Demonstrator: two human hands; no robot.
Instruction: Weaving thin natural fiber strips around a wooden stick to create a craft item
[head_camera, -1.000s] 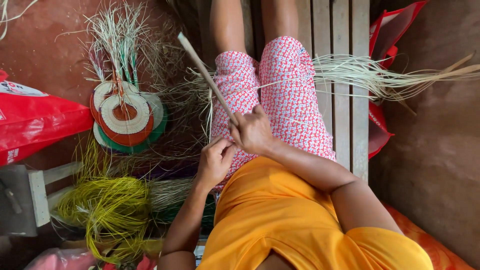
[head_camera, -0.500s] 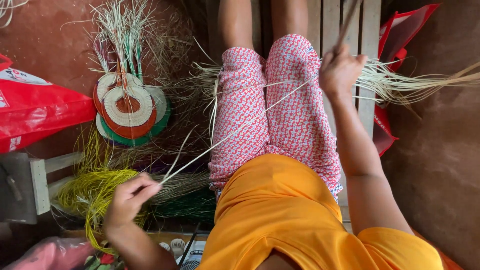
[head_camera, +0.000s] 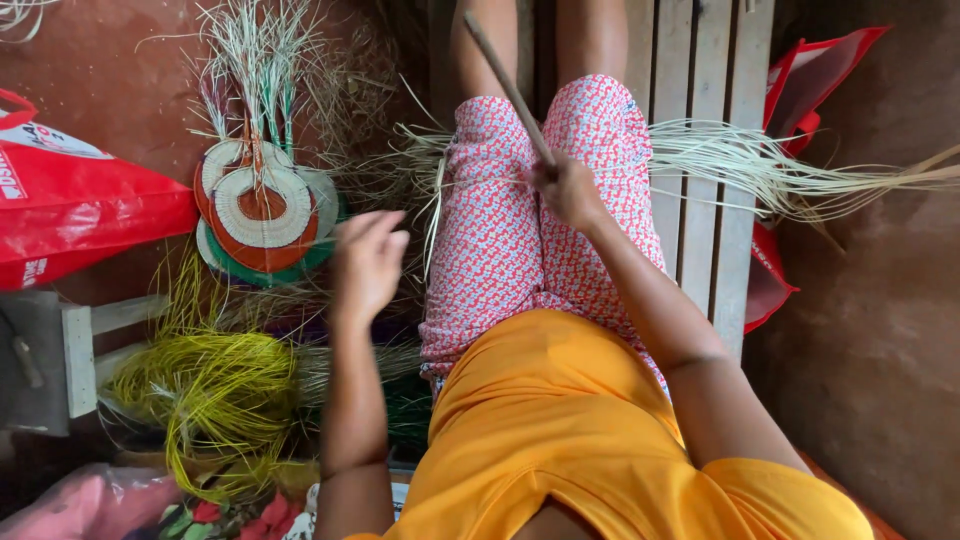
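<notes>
Wooden and slim, the stick (head_camera: 508, 88) rises at a slant from the right hand (head_camera: 568, 190), fingers clamped round its lower end above the patterned shorts (head_camera: 500, 250). Over to the left hand (head_camera: 366, 262): it hangs blurred in the air beside the lap, fingers loosely apart, holding nothing I can make out. Pale straw strands (head_camera: 760, 165) fan across the slatted bench (head_camera: 700, 80), near the stick hand. Woven fans (head_camera: 262, 215) lie on the floor just beside the left hand, yellow fibre bundle (head_camera: 215, 395) below them. Risk as I judge it: a brittle strand could snap or slip if pulled sharply against the stick.
</notes>
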